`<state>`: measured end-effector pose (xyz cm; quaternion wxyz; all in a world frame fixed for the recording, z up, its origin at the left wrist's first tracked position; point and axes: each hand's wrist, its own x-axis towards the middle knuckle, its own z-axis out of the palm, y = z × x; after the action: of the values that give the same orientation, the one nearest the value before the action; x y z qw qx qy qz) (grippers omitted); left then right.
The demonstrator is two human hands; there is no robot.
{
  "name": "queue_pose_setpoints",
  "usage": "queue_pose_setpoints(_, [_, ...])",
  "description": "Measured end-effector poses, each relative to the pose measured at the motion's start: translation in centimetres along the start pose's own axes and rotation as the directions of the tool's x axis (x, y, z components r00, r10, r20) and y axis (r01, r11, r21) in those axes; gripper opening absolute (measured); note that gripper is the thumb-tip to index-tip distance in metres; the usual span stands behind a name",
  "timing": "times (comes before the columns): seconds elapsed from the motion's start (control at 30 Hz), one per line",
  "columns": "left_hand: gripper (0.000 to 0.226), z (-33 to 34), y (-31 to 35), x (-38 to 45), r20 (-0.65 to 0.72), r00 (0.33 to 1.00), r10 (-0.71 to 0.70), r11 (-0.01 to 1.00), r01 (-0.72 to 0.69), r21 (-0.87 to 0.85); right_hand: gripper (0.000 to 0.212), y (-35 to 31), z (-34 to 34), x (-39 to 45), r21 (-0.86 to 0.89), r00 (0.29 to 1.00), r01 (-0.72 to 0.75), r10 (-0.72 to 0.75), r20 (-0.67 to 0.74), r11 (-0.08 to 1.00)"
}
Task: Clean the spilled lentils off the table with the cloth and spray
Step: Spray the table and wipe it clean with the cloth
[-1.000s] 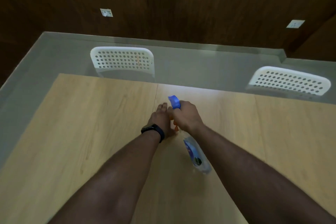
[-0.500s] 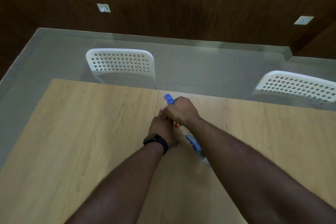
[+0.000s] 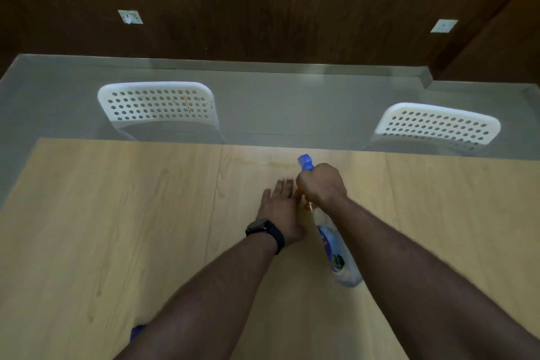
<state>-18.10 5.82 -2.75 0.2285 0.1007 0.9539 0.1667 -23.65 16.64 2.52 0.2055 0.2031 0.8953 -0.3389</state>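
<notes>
My right hand (image 3: 321, 184) grips the neck of a clear spray bottle (image 3: 336, 251) with a blue nozzle (image 3: 305, 161) that points away from me; the bottle's base angles back toward me above the light wooden table (image 3: 117, 228). Just left of it, my left hand (image 3: 279, 207), with a black watch on the wrist, lies flat with straight fingers on the tabletop. A faint wet streak (image 3: 277, 164) shows on the wood beyond the nozzle. A small blue thing (image 3: 136, 332) peeks out under my left forearm. I cannot make out any lentils.
Two white perforated chairs (image 3: 157, 105) (image 3: 435, 124) stand at the table's far edge on a grey floor. A dark wood-panelled wall with two sockets rises behind them.
The view has shifted down and left, so the chairs sit lower in the frame. My hands have moved slightly apart, and the right hand keeps its grip on the bottle.
</notes>
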Motion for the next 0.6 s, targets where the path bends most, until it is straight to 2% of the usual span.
queue_pose_setpoints(0.13, [0.117,1.2,0.9,0.7,0.064,0.996,-0.062,0.991,0.054,0.123,0.019,2.5,-2.4,0.7,0.086,0.995,-0.070,0.076,-0.060,0.994])
queue_pose_setpoints(0.3, [0.122,1.0,2.0,1.2,0.090,0.990,-0.110,0.987,0.098,0.128,0.021,5.1,-4.8,1.4,0.158,0.982,-0.133,0.152,-0.116,0.978])
queue_pose_setpoints(0.6, [0.094,1.5,6.1,1.1,0.100,0.995,-0.030,0.993,0.018,0.114,0.018,8.6,-7.2,-0.7,0.222,0.961,-0.183,0.221,-0.164,0.958])
